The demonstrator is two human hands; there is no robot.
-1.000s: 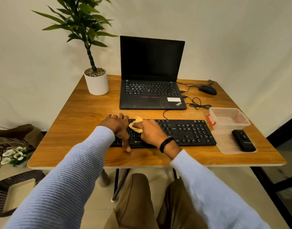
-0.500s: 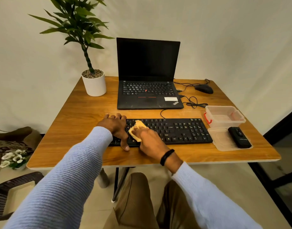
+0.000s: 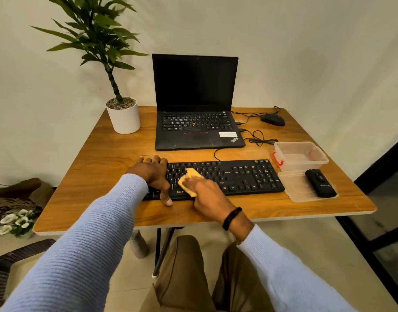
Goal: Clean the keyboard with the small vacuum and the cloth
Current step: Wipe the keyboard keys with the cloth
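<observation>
On the near half of the wooden table, the right hand pinches a small bunched yellow cloth, fingers curled over it, pressing it onto the left key block of the black wired full-size keyboard.

Change: the cloth has slid from the upper rows toward 6 o'clock and now sits near the keyboard's front edge. The right wrist has pulled back past the table's near edge. I judge this is one wiping stroke finishing, front-to-back rows of the left block covered. Keys toward 3 o'clock, including the number pad, show no cloth on them; likely next.

Same as earlier frames: the left hand lies over the keyboard's 9 o'clock end, fingers laid close together across the top, thumb down on the front lip, steadying it, holding nothing. The small black handheld vacuum sits on the clear plastic lid at 3 o'clock of the keyboard, untouched. The clear plastic box with red latch is just behind the lid.

The view tilted a bit between frames, so small shifts of the open black laptop at 12 o'clock are camera, not motion.

Vacuum phase: cannot tell if done. Cloth phase in progress, roughly early-to-mid.
</observation>
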